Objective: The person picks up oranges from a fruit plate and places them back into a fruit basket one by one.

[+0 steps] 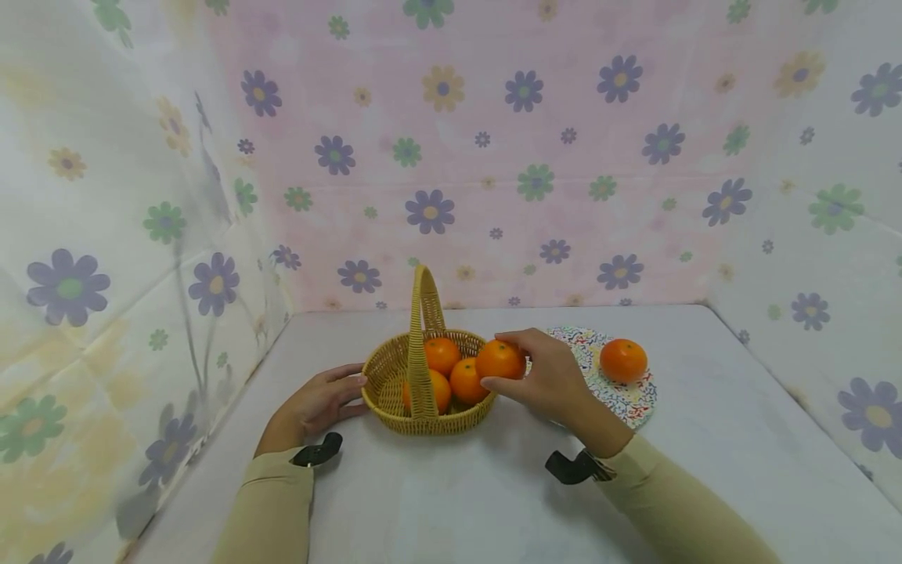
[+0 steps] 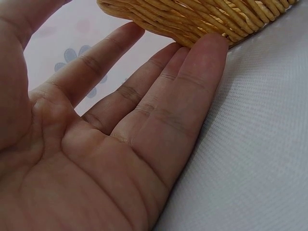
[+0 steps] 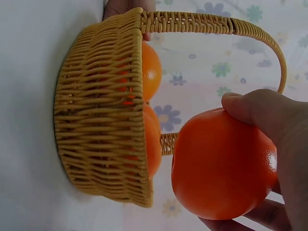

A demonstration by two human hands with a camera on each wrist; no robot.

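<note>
In the head view a yellow wicker basket [image 1: 386, 376] with a tall arched handle holds three glossy oranges, one orange [image 1: 443, 355] behind the others. My right hand [image 1: 553, 376] pinches another smooth orange [image 3: 224, 163] between thumb and fingers, over the basket's right rim. In the right wrist view this fruit hangs clear above the rim. My left hand [image 1: 320, 401] rests beside the basket's left end, fingers extended. Its fingertips [image 2: 209, 50] touch the woven wall in the left wrist view.
A round plate [image 1: 637, 404] with multicoloured speckles lies right of the basket, partly behind my right hand. One more orange [image 1: 623, 360] sits on it. White cloth covers the table [image 1: 437, 501]. Flower-patterned sheets [image 1: 479, 180] enclose the back and sides.
</note>
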